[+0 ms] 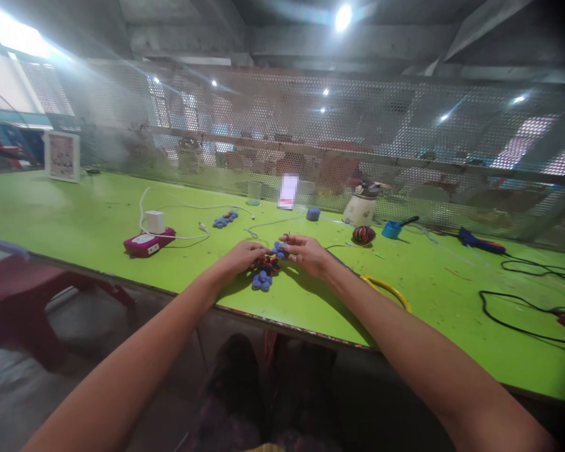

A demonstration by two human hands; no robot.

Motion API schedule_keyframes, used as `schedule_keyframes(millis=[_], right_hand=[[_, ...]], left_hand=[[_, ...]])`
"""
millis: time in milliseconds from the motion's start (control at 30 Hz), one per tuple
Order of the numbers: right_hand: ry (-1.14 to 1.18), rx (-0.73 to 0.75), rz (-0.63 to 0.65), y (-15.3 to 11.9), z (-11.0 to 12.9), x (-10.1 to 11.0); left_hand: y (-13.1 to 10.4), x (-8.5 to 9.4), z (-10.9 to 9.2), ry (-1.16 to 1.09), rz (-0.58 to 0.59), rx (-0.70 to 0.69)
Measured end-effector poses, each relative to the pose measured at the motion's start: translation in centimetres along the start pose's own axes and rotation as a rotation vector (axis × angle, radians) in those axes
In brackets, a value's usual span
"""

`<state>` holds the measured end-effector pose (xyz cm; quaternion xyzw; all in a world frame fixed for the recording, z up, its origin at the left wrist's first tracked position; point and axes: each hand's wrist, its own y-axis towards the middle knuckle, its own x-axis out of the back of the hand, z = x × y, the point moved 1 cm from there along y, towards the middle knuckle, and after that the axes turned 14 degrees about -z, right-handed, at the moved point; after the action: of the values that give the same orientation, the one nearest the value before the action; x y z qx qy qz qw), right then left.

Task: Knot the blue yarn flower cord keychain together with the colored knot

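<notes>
Near the front edge of the green table, both hands meet at a small crocheted piece of dark, red and yellow yarn (269, 265). One blue-purple crocheted flower (279, 249) is at its upper end, and a second blue-purple flower (262, 280) lies at its lower end. My left hand (245, 256) is closed, its fingertips pinching the piece's left side. With thumb and fingers together, my right hand (311, 254) grips the upper flower from the right. A small dark loop shows above its fingertips, too blurred to name.
Beyond the hands lie a strip of blue flowers (225, 218), a purple yarn bundle (313, 214) and a striped yarn ball (363, 235). A magenta power strip (149, 243) with white cables stands left. To the right are a yellow ring (390, 289), blue cup (392, 230), jug (360, 206) and black cord (508, 320).
</notes>
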<state>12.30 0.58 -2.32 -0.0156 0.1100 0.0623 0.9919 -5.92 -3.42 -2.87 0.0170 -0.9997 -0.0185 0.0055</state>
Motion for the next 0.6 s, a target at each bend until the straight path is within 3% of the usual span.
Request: schedule_keyframes(millis=[133, 400, 600], right_hand=[[-0.002, 0.007, 0.006, 0.12, -0.29, 0.04], [-0.018, 0.017, -0.013, 0.47, -0.74, 0.03], [-0.034, 0.028, -0.060, 0.64, -0.91, -0.01]], left_hand=[[-0.18, -0.08, -0.24, 0.083, -0.069, -0.046], [0.12, -0.28, 0.11, 0.219, 0.037, -0.171], [0.39, -0.26, 0.41, 0.291, 0.003, -0.184]])
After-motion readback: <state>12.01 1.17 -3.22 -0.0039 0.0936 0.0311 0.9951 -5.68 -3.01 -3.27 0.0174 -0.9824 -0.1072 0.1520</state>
